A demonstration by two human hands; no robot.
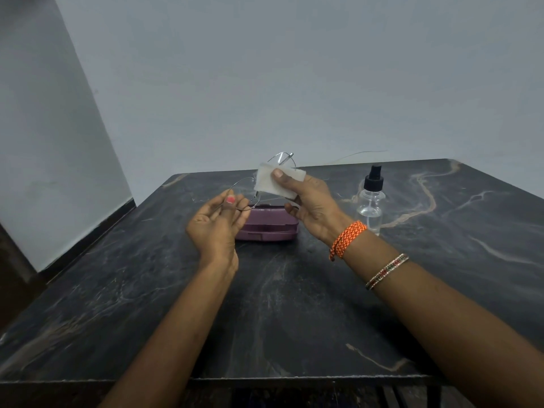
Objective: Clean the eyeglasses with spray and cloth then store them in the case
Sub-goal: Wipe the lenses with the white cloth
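Note:
Thin wire-rimmed eyeglasses (pixel 246 192) are held up above the table between both hands. My left hand (pixel 216 223) pinches the near lens rim between thumb and fingers. My right hand (pixel 309 206) presses a folded white cloth (pixel 272 182) around the far lens, thumb on top. The far rim and one temple stick up behind the cloth. A closed purple eyeglass case (pixel 269 223) lies on the table just beyond and below the hands. A clear spray bottle (pixel 371 201) with a black pump top stands upright to the right of my right hand.
The dark marbled table (pixel 279 304) has its front edge near the bottom of the view. A grey wall rises close behind the table's far edge. A thin wire runs along that far edge.

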